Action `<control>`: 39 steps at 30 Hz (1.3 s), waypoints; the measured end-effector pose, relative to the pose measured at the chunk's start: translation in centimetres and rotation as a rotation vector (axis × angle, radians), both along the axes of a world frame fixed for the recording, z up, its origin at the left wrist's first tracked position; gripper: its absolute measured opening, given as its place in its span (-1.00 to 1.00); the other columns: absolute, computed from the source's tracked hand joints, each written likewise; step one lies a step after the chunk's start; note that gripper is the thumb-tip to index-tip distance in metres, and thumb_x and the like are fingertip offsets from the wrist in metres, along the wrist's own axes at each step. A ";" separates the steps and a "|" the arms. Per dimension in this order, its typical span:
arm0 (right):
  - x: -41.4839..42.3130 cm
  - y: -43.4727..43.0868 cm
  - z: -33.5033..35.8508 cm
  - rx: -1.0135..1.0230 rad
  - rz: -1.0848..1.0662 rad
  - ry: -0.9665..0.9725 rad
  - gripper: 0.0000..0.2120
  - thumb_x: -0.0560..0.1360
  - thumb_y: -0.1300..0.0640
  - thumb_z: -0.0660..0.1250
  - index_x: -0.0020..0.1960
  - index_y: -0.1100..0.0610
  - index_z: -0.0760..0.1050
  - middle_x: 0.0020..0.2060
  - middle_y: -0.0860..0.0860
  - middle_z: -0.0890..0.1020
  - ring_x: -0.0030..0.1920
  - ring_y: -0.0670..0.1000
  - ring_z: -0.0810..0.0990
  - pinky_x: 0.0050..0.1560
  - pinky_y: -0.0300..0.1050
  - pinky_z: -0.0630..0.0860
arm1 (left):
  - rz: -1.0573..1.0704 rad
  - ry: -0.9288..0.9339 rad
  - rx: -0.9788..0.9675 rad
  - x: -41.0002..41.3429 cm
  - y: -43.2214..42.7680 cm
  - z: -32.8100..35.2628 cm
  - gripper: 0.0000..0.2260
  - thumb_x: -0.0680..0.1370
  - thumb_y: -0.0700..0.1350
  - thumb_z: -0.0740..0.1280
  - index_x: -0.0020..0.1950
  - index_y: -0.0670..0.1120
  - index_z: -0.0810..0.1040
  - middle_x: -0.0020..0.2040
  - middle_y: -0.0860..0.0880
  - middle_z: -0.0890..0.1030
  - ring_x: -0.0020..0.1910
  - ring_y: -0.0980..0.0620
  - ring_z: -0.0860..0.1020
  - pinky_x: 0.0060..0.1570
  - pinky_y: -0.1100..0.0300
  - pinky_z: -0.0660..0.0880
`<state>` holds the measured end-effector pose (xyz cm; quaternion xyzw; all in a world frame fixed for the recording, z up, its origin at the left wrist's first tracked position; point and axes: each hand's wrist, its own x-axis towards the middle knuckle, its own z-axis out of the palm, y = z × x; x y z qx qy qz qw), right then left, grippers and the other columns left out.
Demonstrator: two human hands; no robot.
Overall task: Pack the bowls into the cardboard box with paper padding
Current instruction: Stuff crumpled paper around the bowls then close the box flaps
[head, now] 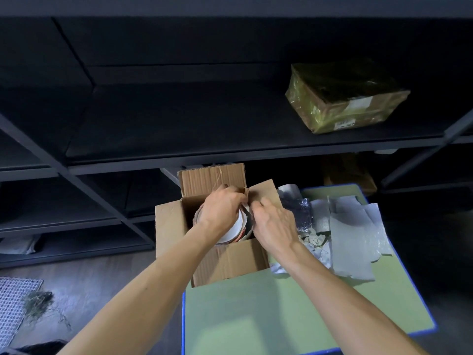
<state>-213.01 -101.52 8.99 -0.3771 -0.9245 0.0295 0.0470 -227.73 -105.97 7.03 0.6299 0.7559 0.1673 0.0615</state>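
An open cardboard box (225,262) stands on the far left part of a green table (281,311), its flaps up. Inside it sits a white bowl (236,230) with a dark rim, tilted on its side, with more bowls half hidden beside it. My left hand (222,210) reaches into the box and curls over the top of the bowl. My right hand (273,224) is at the box's right wall, its fingers pinching a thin brown piece of padding (247,198) next to the bowl. Grey paper sheets (353,237) lie to the right of the box.
Dark metal shelving (179,160) rises just behind the table. A taped brown parcel (345,96) rests on its upper right shelf. A shiny foil-like sheet (299,208) lies among the papers. On the floor at the left is a white mesh mat (15,303).
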 end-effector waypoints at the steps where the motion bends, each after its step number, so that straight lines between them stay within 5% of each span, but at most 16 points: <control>1: 0.3 0.1 0.0 -0.001 0.005 0.010 -0.78 0.25 0.27 0.50 -0.18 0.15 0.51 -0.29 0.06 0.50 -0.46 0.22 0.54 -0.49 -0.11 0.23 | 0.013 0.016 -0.004 0.1 0.2 0.1 -0.72 0.51 -0.22 0.27 0.06 0.06 0.69 0.01 0.01 0.65 0.03 -0.13 0.53 -0.04 0.04 0.49; 5: 2.5 1.0 0.1 -0.009 -0.005 0.090 -0.97 0.48 0.19 0.31 -0.08 0.11 0.51 -0.17 0.05 0.55 -0.29 0.25 0.61 -0.39 -0.06 0.26 | 0.061 0.015 -0.024 0.1 0.2 0.3 -0.65 0.46 -0.25 0.27 0.12 0.07 0.66 0.05 0.00 0.62 0.03 -0.13 0.53 -0.03 0.04 0.48; 10: 5.5 2.3 0.7 -0.081 0.000 0.150 -0.85 0.58 0.09 0.23 0.06 0.03 0.57 -0.07 0.02 0.57 -0.19 0.20 0.63 -0.31 -0.02 0.45 | 0.109 -0.034 0.079 1.1 -1.1 1.0 -0.68 0.47 -0.25 0.29 0.17 -0.01 0.63 0.02 -0.04 0.57 -0.02 -0.11 0.56 -0.10 0.01 0.54; 17: 10.6 3.6 -0.4 -0.129 -0.080 0.216 -0.95 0.56 0.11 0.27 -0.03 0.01 0.50 -0.18 -0.04 0.55 -0.24 0.15 0.57 -0.35 -0.08 0.33 | -0.031 -0.168 0.206 10.8 -1.4 2.5 -0.83 0.60 -0.04 0.23 -0.10 -0.04 0.57 -0.23 0.01 0.50 -0.20 -0.03 0.48 -0.28 0.03 0.41; 22: 17.5 5.5 -3.0 -0.227 -0.234 0.094 -0.92 0.57 0.11 0.22 -0.01 -0.01 0.49 -0.12 -0.04 0.58 -0.12 0.12 0.59 -0.23 -0.05 0.41 | -0.175 -0.213 0.061 17.4 1.0 -1.0 -0.84 0.59 -0.05 0.21 -0.07 -0.06 0.55 -0.17 -0.02 0.53 -0.15 -0.07 0.50 -0.23 0.05 0.43; 27: 23.8 7.1 -5.4 -0.383 -0.411 -0.041 -0.72 0.61 0.08 0.20 0.29 0.01 0.50 0.17 0.01 0.59 0.15 0.07 0.58 0.06 -0.06 0.51 | -0.028 -0.211 -0.212 20.9 4.8 -4.3 -0.75 0.59 0.10 0.21 -0.02 -0.08 0.49 -0.09 -0.04 0.58 -0.08 -0.13 0.56 -0.20 0.08 0.40; 32: 26.4 7.5 -7.4 -0.492 -0.430 -0.095 -0.66 0.62 0.02 0.21 0.37 0.03 0.45 0.24 0.04 0.54 0.22 0.08 0.55 0.13 -0.03 0.51 | 0.082 -0.157 -0.427 23.0 8.8 -5.3 -0.56 0.57 0.27 0.23 0.04 -0.10 0.57 -0.05 -0.10 0.65 -0.04 -0.16 0.62 -0.10 0.08 0.52; 39: 27.1 8.2 -7.9 -0.528 -0.386 -0.045 -0.64 0.63 0.01 0.21 0.40 0.03 0.42 0.28 0.03 0.51 0.25 0.07 0.52 0.15 -0.02 0.51 | 0.160 -0.285 -0.466 24.4 9.9 -6.4 -0.84 0.51 -0.06 0.28 -0.02 -0.09 0.61 -0.10 -0.10 0.68 -0.10 -0.16 0.63 -0.11 0.09 0.56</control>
